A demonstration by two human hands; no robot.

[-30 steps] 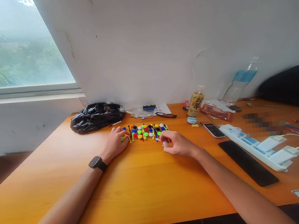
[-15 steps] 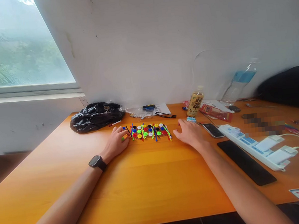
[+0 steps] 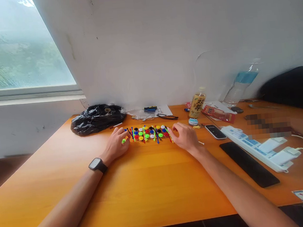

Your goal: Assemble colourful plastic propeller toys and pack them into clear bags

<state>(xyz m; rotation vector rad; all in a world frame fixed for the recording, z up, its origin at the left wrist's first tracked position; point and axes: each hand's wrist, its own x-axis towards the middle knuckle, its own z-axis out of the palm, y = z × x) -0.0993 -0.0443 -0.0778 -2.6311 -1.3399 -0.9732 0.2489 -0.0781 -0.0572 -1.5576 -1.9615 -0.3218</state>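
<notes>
A black bag [image 3: 97, 119] and dark glasses [image 3: 167, 117] lie behind the row of bright pieces [image 3: 147, 136]; a bottle [image 3: 197, 105], phone [image 3: 215, 132] and white power strip [image 3: 252, 148] are off to the right. The row is on the table [image 3: 147, 188] between left hand [image 3: 116, 143] and right hand [image 3: 184, 136], its long way left to right, with thin sticks [image 3: 158, 138] across it. Both hands' fingers curl, the left by a green bit [image 3: 123, 141]; I cannot tell if they pinch anything.

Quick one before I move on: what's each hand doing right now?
Left hand: curled, a green piece showing against it; whether gripped cannot be told.
Right hand: partly curled at the rightmost sticks; whether it grips any cannot be told.
</notes>
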